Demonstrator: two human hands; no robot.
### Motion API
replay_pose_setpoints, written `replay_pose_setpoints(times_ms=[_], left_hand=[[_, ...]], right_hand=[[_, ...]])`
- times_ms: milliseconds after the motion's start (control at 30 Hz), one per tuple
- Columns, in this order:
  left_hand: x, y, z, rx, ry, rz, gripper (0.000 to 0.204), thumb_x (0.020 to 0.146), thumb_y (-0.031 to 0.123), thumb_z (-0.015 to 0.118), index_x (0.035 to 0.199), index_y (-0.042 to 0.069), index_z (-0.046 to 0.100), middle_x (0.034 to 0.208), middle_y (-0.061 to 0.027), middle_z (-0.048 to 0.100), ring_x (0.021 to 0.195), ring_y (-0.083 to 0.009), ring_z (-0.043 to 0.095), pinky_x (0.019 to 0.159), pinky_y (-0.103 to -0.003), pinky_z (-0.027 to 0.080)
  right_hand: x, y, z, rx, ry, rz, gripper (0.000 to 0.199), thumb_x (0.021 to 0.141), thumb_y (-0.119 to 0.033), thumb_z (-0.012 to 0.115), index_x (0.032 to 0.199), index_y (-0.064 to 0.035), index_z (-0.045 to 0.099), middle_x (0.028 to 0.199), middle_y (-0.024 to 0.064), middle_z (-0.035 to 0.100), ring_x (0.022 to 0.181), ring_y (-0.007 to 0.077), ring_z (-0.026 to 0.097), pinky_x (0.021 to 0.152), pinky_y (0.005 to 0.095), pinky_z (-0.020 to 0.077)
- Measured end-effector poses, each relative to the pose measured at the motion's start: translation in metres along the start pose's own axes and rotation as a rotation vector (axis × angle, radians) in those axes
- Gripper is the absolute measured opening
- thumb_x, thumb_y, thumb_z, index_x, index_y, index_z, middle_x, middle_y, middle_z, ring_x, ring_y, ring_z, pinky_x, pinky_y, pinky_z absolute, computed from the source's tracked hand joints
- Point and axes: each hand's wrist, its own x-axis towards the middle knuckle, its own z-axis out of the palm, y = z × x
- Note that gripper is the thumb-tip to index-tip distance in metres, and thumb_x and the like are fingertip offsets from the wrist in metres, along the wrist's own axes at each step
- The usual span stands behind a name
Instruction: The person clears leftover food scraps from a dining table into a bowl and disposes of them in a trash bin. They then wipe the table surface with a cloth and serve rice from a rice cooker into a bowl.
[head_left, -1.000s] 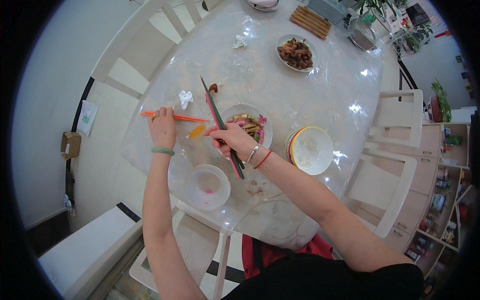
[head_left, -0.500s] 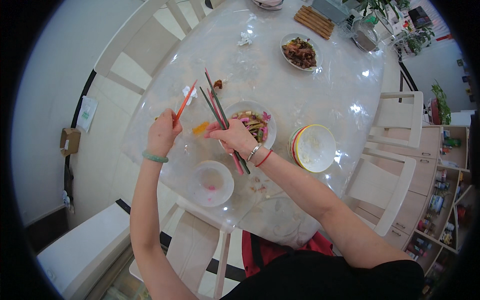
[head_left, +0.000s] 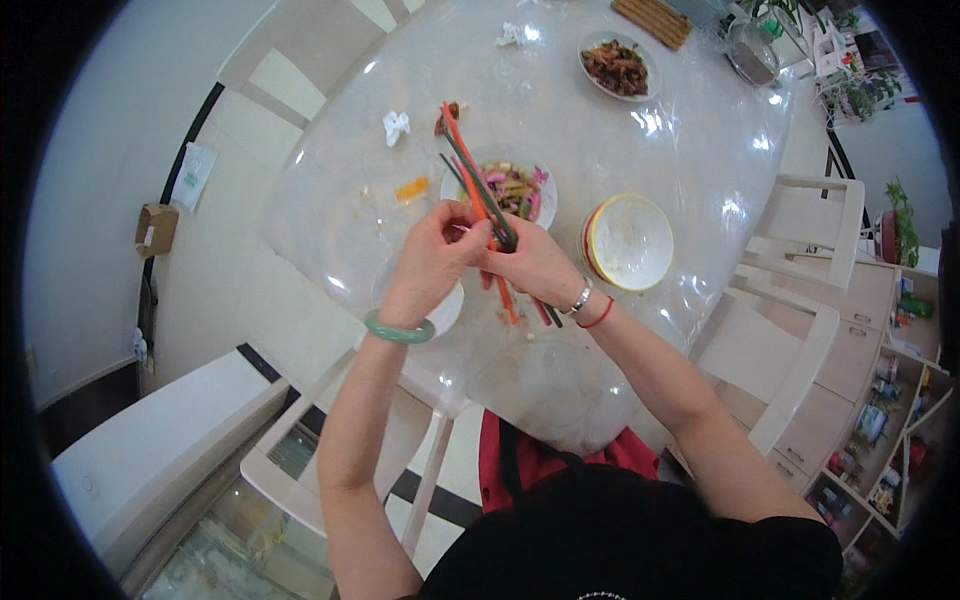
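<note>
My right hand is closed round a bundle of dark green and reddish chopsticks, their tips pointing away from me. Against it, my left hand has thumb and fingers pinched on the orange-red chopsticks within the bundle. Both hands meet above the near part of the table. Just beyond them is a white plate of green and pink vegetable pieces, partly covered by the chopsticks. Below my left hand, a white bowl is mostly hidden. To the right of my right hand stands a stack of bowls, the top one yellow-rimmed.
A plate of dark brown food sits farther back, near a slatted wooden mat. Crumpled tissue, an orange scrap and crumbs lie on the table. Pale chairs surround it.
My left hand has moved right with its orange-red chopsticks and joined my right hand. These chopsticks now lie together with the green and reddish ones. The view has shifted a little.
</note>
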Motion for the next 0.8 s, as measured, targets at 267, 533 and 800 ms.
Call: replay_pose_setpoints(times_ms=[267, 533, 800], left_hand=[[-0.076, -0.073, 0.082, -0.302, 0.123, -0.144, 0.03, 0.096, 0.026, 0.055, 0.107, -0.002, 0.058, 0.099, -0.0088, 0.063, 0.088, -0.0137, 0.061, 0.075, -0.028, 0.051], [-0.131, -0.148, 0.073, -0.955, 0.518, -0.27, 0.043, 0.098, 0.032, 0.052, 0.124, 0.001, 0.039, 0.11, -0.0193, 0.059, 0.102, -0.0285, 0.062, 0.088, -0.039, 0.052], [-0.096, -0.155, 0.032, -0.869, 0.662, -0.066, 0.047, 0.096, 0.018, 0.051, 0.137, 0.011, 0.028, 0.125, -0.0177, 0.051, 0.102, -0.0317, 0.061, 0.089, -0.046, 0.053]], right_hand=[[-0.078, 0.064, -0.027, -0.113, 0.059, 0.25, 0.031, 0.094, -0.03, 0.053, 0.097, 0.0001, 0.06, 0.06, 0.0034, 0.061, 0.051, 0.0083, 0.056, 0.046, 0.0246, 0.0434], [-0.103, 0.098, -0.036, 0.008, 0.163, 0.174, 0.035, 0.098, -0.031, 0.048, 0.089, 0.0018, 0.057, 0.056, 0.0046, 0.056, 0.048, 0.0126, 0.057, 0.05, 0.0279, 0.0471], [-0.106, 0.072, -0.028, -0.187, 0.283, 0.044, 0.026, 0.086, -0.026, 0.064, 0.095, -0.0011, 0.065, 0.064, 0.0025, 0.062, 0.061, 0.0102, 0.063, 0.059, 0.0266, 0.0489]])
